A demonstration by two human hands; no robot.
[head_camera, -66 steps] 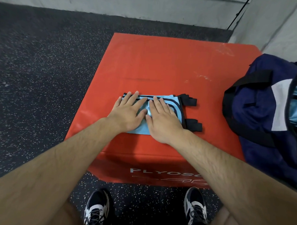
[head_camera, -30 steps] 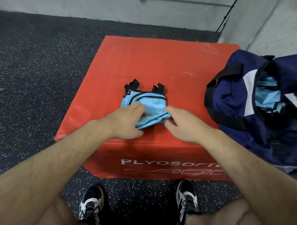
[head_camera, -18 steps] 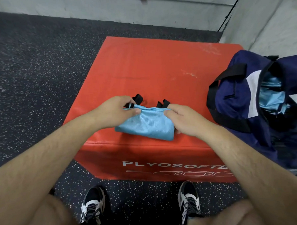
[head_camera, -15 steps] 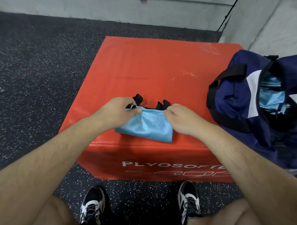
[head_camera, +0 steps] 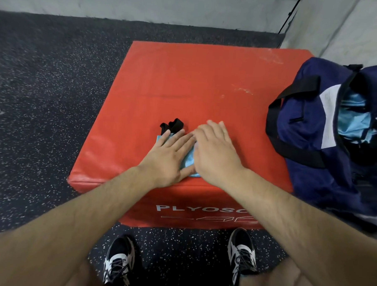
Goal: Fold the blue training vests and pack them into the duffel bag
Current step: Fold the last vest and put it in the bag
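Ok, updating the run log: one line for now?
left hand flat on vest | right hand flat on vest | vest on plyo box | duffel bag open

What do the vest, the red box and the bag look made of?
Vest: thin light-blue synthetic, probably mesh, going by its fine ribbed texture. Box: glossy red vinyl, probably over foam; it shows sheen and scuffs. Bag: matte navy woven fabric, likely nylon.

Our left forearm (head_camera: 89, 205) and right forearm (head_camera: 288, 214) reach forward and converge. Our left hand (head_camera: 167, 158) lies palm down, fingers (head_camera: 179, 139) straight and slightly spread. Our right hand (head_camera: 216, 153) lies flat beside it, touching it.
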